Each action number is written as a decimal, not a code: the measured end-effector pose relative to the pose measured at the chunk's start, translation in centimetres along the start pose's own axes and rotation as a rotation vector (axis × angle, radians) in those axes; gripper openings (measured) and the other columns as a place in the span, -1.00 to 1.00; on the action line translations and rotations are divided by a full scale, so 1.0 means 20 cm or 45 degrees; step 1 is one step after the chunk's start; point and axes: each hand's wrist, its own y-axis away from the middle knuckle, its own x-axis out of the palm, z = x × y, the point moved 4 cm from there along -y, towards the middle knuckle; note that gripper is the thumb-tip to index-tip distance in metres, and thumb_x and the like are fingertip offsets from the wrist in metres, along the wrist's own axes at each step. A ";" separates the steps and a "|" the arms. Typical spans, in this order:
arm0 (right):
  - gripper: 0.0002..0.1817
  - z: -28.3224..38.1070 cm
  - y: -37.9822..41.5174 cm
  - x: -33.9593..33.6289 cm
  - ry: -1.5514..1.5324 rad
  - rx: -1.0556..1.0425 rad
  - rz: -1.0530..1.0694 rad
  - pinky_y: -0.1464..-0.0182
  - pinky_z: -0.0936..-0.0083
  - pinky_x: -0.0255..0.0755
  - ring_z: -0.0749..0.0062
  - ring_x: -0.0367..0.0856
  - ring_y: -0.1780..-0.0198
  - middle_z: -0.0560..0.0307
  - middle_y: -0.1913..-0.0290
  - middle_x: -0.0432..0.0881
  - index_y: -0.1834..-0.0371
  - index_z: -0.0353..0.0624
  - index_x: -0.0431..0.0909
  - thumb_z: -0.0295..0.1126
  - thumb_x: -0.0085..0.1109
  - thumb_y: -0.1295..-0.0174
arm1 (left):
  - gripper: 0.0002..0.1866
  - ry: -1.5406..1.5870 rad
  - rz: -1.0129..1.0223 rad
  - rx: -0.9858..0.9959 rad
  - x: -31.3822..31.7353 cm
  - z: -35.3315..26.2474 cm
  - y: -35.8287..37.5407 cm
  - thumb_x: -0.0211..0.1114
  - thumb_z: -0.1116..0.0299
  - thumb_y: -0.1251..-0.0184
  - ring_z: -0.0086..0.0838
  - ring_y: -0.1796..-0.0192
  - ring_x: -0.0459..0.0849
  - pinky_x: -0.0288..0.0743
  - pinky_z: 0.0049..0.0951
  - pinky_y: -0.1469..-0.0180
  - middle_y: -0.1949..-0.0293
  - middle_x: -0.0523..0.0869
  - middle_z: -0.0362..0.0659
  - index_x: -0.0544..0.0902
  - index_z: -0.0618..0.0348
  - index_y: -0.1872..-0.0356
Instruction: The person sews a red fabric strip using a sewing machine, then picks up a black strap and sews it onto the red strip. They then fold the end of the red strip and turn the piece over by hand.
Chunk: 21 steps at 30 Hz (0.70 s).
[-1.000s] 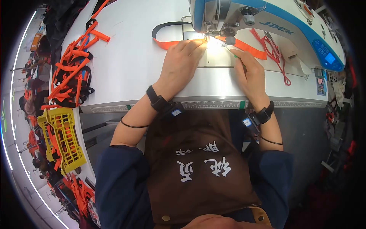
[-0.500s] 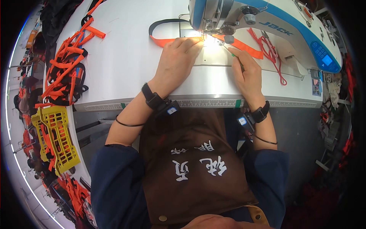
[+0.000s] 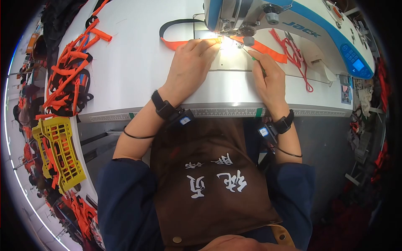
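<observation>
My left hand (image 3: 191,62) presses its closed fingers on an orange strap (image 3: 171,44) just left of the sewing machine's needle area. A black length of the strap (image 3: 178,21) loops back behind it. On the right, my right hand (image 3: 270,77) grips a thin pointed tool (image 3: 253,58) with a green part, its tip directed at the brightly lit stitching spot. Another orange stretch of strap (image 3: 268,51) runs to the right behind that tool. Glare hides the fabric right under the sewing machine (image 3: 251,19).
Tangled orange and black straps (image 3: 69,79) lie at the table's left, above a yellow plastic basket (image 3: 60,152). Right of the needle are scissors (image 3: 289,37) with red cord (image 3: 296,56). A ruler strip (image 3: 217,112) lines the table's front edge.
The whole view has shifted slightly left. Both hands keep nearly the same places and grips at the machine.
</observation>
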 end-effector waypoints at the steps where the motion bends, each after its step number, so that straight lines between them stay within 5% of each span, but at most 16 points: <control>1: -0.72 0.00 0.00 0.00 0.002 0.007 0.004 0.30 0.36 0.49 0.23 0.58 0.44 0.00 0.26 0.68 -0.17 -0.21 0.76 -0.50 0.19 -0.47 | -0.63 -0.005 -0.001 0.003 0.00 0.00 0.00 0.32 0.44 -0.52 -0.20 -0.23 0.65 0.55 -0.16 -0.29 -0.23 0.73 -0.20 0.70 0.15 -0.29; 21: -0.71 0.01 0.00 0.00 0.026 0.027 0.027 0.28 0.36 0.51 0.25 0.61 0.42 -0.01 0.20 0.73 -0.18 -0.21 0.75 -0.52 0.19 -0.46 | -0.59 0.008 0.026 0.024 0.00 0.03 0.00 0.34 0.44 -0.49 -0.18 -0.25 0.64 0.53 -0.16 -0.34 -0.29 0.72 -0.16 0.70 0.21 -0.32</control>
